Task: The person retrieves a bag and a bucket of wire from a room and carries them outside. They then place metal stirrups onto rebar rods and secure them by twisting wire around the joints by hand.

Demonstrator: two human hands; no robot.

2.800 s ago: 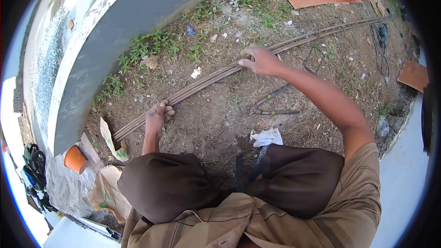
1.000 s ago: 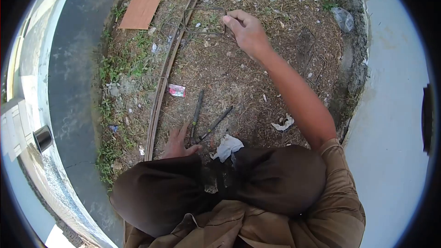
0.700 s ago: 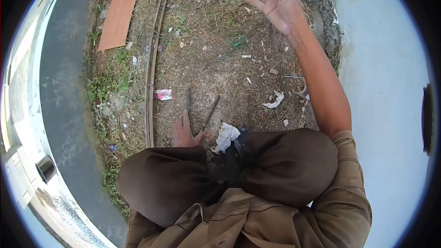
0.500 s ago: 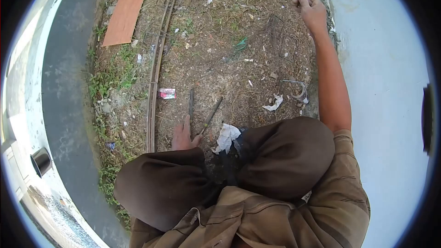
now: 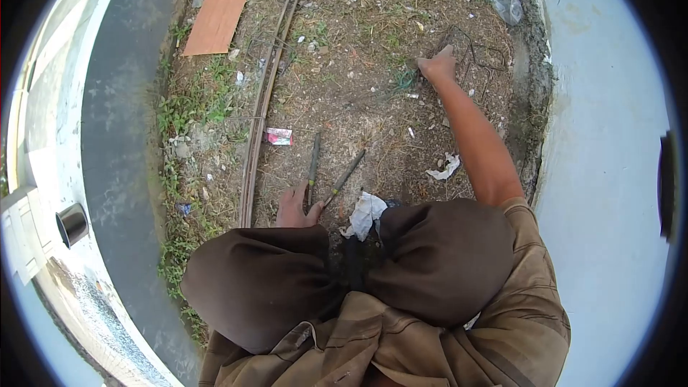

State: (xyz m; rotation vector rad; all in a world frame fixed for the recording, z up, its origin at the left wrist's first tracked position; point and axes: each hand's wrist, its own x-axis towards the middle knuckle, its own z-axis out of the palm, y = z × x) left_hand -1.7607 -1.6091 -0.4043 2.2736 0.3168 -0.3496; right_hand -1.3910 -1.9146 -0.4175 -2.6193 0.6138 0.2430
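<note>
My left hand [image 5: 294,208] lies low between my knees with its fingers stretched. Its fingers and thumb are beside two dark rods, a left rod [image 5: 314,165] and a right rod [image 5: 345,178], which spread apart away from me and carry yellowish bands near the hand. Whether the rods join is hidden. Arm stretched forward, my right hand [image 5: 438,66] is low over the ground with its fingers drawn together; what is in them is hidden. Bent dark wire [image 5: 469,54] lies just right of it, and a green stringy bundle [image 5: 405,82] lies to its left.
Long thin bars [image 5: 266,86] run along the left, near an orange-brown board [image 5: 228,3]. A red-and-white packet [image 5: 279,136] and crumpled white scraps [image 5: 446,167] litter the soil. A clear plastic bag [image 5: 506,7] sits by the pale wall [image 5: 602,172] on the right; a grey wall stands left.
My right hand has moved left and toward me, away from the right wall, leaving the plastic bag in sight. The view has shifted slightly. My left hand stays by the rods.
</note>
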